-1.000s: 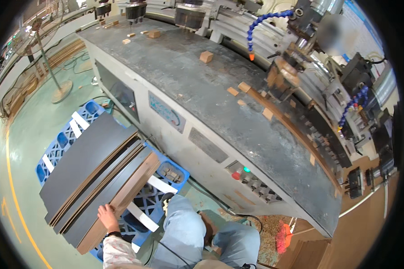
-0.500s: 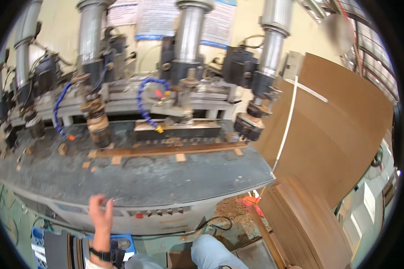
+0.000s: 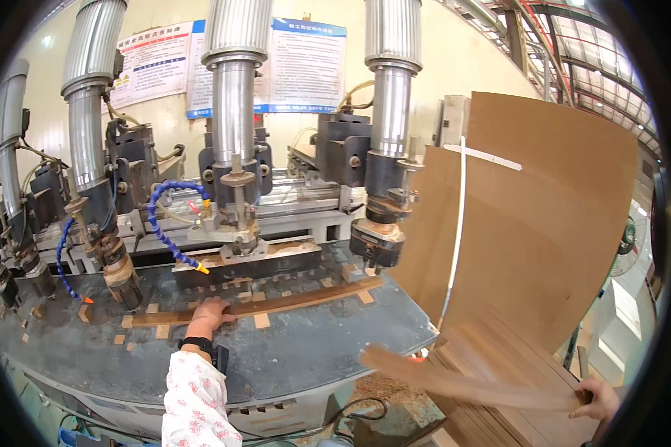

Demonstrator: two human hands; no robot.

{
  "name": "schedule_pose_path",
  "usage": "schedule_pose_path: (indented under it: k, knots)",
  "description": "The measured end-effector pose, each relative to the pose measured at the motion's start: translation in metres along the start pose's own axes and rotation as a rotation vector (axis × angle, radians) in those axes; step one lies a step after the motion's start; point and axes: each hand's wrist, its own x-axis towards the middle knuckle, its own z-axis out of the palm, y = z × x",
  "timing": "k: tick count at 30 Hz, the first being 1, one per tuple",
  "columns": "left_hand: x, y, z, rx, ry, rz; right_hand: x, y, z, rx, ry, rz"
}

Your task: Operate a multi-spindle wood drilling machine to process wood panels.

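My left hand (image 3: 210,317) has its fingers closed over a long brown wooden strip (image 3: 298,302) lying on the dark machine table (image 3: 291,354). Small pale wood blocks (image 3: 262,320) sit under and along that strip. At the lower right, my right hand (image 3: 598,401) grips the end of a second wooden strip (image 3: 470,386), smeared by motion. That strip slants up to the left, its far end near the table's right corner. Behind the strip on the table is a dark metal bar (image 3: 276,261) with wood dust on it.
Vertical spindle heads (image 3: 378,238) stand in a row along the table's back. Blue segmented hoses (image 3: 156,216) hang between them. Stacked brown boards (image 3: 492,357) lie at the right, before a large brown panel (image 3: 537,223). Wood chips (image 3: 388,391) cover floor below the corner.
My left hand has gone from the table's front edge onto the strip there. My right hand has come into fuller view with another strip. The view has shifted.
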Motion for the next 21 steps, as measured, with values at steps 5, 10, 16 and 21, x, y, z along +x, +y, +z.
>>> schedule_pose_path:
  k: [5, 10, 16, 21]
  knots:
    - [-0.052, -0.042, -0.016, -0.191, -0.014, 0.127, 0.148, -0.096, 0.034, 0.089, 0.119, -0.684]
    - [-0.183, 0.015, -0.048, -0.262, -0.191, 0.152, 0.244, -0.214, 0.107, 0.103, -0.021, -1.050]
    - [-0.427, 0.027, -0.049, -0.374, -0.121, -0.218, 0.309, -0.364, 0.240, -0.001, -0.166, -1.320]
    - [-0.563, 0.085, 0.016, -0.235, 0.028, -0.574, 0.337, -0.436, 0.337, 0.042, -0.200, -1.377]
